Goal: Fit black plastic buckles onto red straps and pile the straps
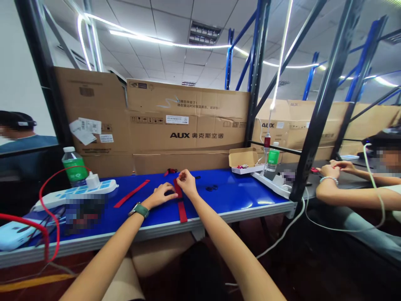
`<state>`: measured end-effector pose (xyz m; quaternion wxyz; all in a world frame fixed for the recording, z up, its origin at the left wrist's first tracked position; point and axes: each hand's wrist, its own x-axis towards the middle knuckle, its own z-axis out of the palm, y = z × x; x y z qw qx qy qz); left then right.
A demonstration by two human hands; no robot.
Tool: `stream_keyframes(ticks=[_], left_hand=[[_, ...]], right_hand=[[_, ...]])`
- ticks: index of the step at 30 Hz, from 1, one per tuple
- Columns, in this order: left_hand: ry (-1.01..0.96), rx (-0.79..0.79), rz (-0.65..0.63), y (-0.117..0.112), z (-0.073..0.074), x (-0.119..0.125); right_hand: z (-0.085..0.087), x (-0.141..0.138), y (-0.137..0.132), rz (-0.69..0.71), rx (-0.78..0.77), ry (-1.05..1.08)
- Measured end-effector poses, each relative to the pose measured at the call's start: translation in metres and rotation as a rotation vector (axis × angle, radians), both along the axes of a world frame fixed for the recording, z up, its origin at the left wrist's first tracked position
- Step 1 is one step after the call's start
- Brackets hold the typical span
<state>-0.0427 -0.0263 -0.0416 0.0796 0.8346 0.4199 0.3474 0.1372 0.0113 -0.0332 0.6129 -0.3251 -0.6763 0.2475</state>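
Observation:
A red strap lies across the front part of the blue tabletop, directly before me, with a dark piece partway along it. My right hand pinches the strap near its far end. On its left edge, my left hand curves its thumb and fingers together at the strap; the exact contact is partly hidden. A second red strap lies flat to the left. Several small black pieces rest right of my hands. Behind them is a small red and black piece, too small to make out.
An open small cardboard box stands at the back right, near a power strip and a bottle. Leftward are another power strip, a bottle and a red cable. Another person's hands are at the right.

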Motion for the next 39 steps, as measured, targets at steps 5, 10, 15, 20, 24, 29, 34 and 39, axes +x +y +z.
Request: stream_keyframes(ticks=[5, 10, 15, 20, 24, 29, 34, 39], left_hand=[[0.071, -0.046, 0.006, -0.002, -0.001, 0.002], [-0.056, -0.058, -0.101, 0.0, 0.004, 0.003], [-0.099, -0.024, 0.008, -0.003, 0.009, 0.0], [-0.165, -0.064, 0.013, -0.001, 0.008, -0.003], [-0.097, -0.001, 0.021, -0.003, 0.01, -0.002], [0.06, 0.215, 0.056, -0.012, 0.017, 0.004], [0.062, 0.248, 0.021, -0.011, 0.017, 0.008], [0.009, 0.304, 0.056, -0.005, 0.015, 0.006]], right_hand=[[0.003, -0.001, -0.006, -0.037, 0.038, -0.05], [0.003, -0.001, -0.004, -0.037, 0.061, -0.062], [0.001, -0.001, -0.001, 0.01, -0.018, -0.004], [0.003, 0.001, -0.002, -0.026, -0.067, 0.038], [0.003, 0.003, -0.002, -0.102, -0.081, -0.021], [-0.001, 0.004, 0.004, -0.154, -0.077, -0.014], [-0.003, 0.005, 0.007, -0.179, -0.099, 0.061], [-0.001, 0.003, 0.002, 0.029, -0.076, 0.003]])
